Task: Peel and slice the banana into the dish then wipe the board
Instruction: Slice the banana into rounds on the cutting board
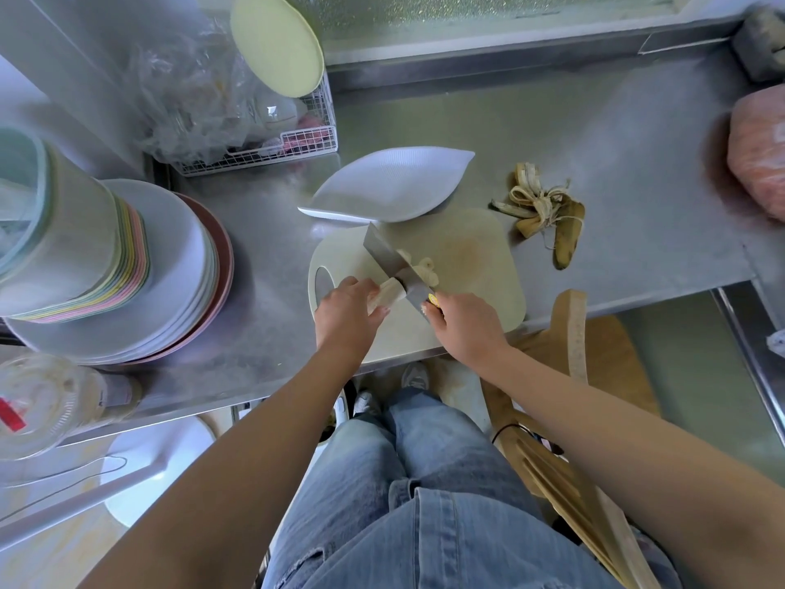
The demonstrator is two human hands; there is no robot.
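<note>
Steel knife (pixel 393 263) in right hand (pixel 465 329) slicing banana (pixel 388 293), left hand (pixel 346 318) gripping it

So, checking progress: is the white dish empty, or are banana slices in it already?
Empty: the dish shows only its bare ribbed inside. The cut slices lie on the board beside the knife.

**Steel counter (pixel 594 133) and its load**

Bears a pale cutting board (pixel 480 265) at the near edge, with a white dish (pixel 382 184) at its far edge and a banana peel (pixel 548 214) just right. Carries stacked plates (pixel 182 265) and a wire basket (pixel 272 150) at left, a pink bag (pixel 760 150) far right.
</note>
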